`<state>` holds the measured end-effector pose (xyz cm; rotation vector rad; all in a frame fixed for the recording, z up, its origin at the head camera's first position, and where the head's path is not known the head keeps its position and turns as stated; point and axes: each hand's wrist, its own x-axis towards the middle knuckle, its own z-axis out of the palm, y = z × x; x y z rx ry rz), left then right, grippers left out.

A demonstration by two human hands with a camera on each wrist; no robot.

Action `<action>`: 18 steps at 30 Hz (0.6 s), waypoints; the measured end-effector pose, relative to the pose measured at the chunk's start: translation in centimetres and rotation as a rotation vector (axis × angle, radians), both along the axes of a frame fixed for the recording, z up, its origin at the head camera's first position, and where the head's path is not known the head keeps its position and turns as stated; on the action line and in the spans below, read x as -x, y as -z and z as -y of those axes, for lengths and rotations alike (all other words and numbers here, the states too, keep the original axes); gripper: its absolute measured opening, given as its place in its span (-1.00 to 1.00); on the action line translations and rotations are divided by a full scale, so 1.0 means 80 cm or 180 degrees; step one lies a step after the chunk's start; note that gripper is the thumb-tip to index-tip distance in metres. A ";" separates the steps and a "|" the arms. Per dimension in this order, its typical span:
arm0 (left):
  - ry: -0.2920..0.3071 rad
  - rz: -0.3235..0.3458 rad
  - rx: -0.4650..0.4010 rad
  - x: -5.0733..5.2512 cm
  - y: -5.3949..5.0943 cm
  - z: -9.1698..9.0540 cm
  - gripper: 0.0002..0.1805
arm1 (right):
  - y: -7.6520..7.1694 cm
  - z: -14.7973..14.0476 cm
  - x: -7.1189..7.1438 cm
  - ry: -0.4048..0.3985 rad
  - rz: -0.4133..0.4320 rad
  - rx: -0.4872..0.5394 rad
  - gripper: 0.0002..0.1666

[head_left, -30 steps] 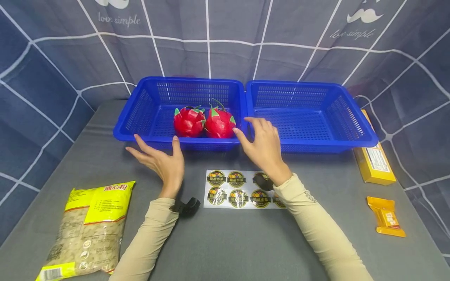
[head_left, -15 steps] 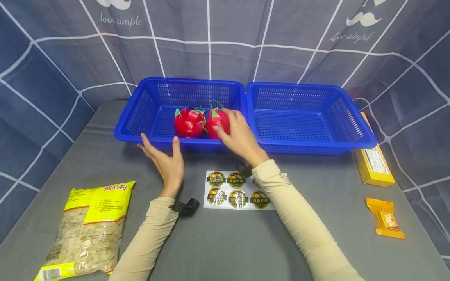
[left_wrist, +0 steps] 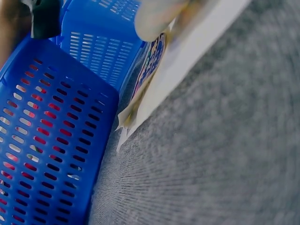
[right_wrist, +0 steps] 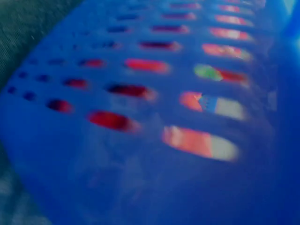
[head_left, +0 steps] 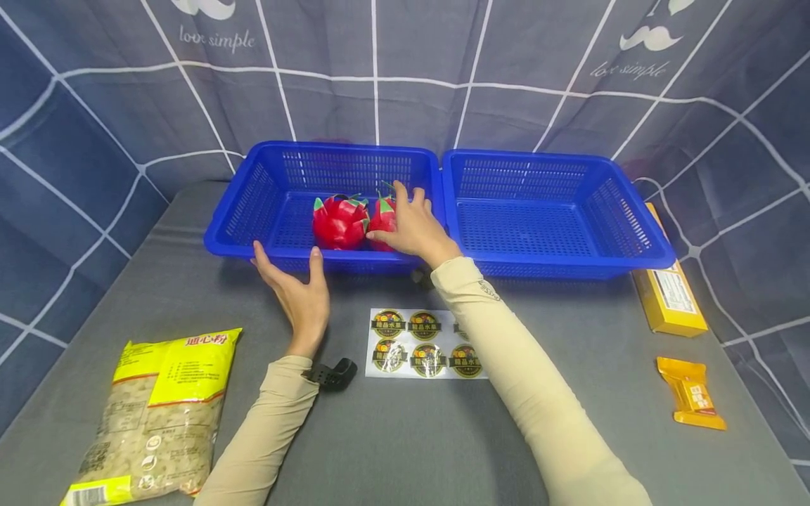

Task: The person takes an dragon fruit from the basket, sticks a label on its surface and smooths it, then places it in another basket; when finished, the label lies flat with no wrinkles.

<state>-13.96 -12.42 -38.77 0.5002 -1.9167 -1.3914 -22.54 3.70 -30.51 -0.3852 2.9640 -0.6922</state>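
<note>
Two red dragon fruits with green-tipped scales lie in the left blue basket [head_left: 221, 235]: one left dragon fruit [head_left: 338, 223] and one right dragon fruit [head_left: 381, 223]. Over the right fruit reaches my right hand [head_left: 414, 225], thumb at its front and fingers spread above; it covers the fruit's right side, and contact cannot be made out. My left hand [head_left: 300, 302] is at the basket's front rim, thumb and fingers spread apart, holding nothing. Through slots in the basket wall [right_wrist: 140, 183], the right wrist view shows blurred red fruit. The left wrist view has the basket's slotted side [left_wrist: 51, 131].
A second blue basket [head_left: 563, 263] adjoins on the right. A sheet of round stickers [head_left: 411, 344] lies in front, partly under the right forearm. A pasta bag [head_left: 164, 407] is at left; a yellow box [head_left: 673, 302] and an orange packet [head_left: 692, 393] are at right.
My right hand has moved left from between the baskets, over the right dragon fruit, its fingers spreading in the last half second. The left hand has stayed nearly still at the rim.
</note>
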 end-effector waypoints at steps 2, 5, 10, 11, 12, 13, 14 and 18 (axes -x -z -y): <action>-0.0013 -0.0011 -0.0015 -0.001 0.000 0.001 -0.10 | -0.004 0.003 0.002 0.0030 0.0150 0.0016 0.29; -0.0034 -0.0044 -0.0032 -0.003 0.000 0.002 -0.11 | -0.010 0.008 0.004 0.0033 0.0348 -0.0054 0.39; -0.0005 -0.0048 -0.0017 0.001 0.000 0.002 -0.11 | -0.015 0.015 0.006 0.0040 0.0487 -0.0304 0.43; 0.0000 -0.0048 -0.0016 0.001 0.000 0.001 -0.11 | -0.016 0.016 0.006 0.0048 0.0497 -0.0346 0.43; -0.0007 -0.0055 -0.0008 0.002 0.000 0.001 -0.11 | -0.016 0.017 0.006 0.0056 0.0497 -0.0395 0.43; -0.0017 -0.0063 0.0002 0.003 0.000 0.001 -0.10 | -0.016 0.018 0.005 0.0061 0.0498 -0.0432 0.42; -0.0031 -0.0074 0.0014 0.003 0.000 0.001 -0.10 | -0.016 0.019 0.005 0.0067 0.0489 -0.0464 0.41; -0.0049 -0.0086 0.0040 0.002 0.000 0.000 -0.09 | -0.013 0.023 0.003 0.0117 0.0428 -0.0576 0.38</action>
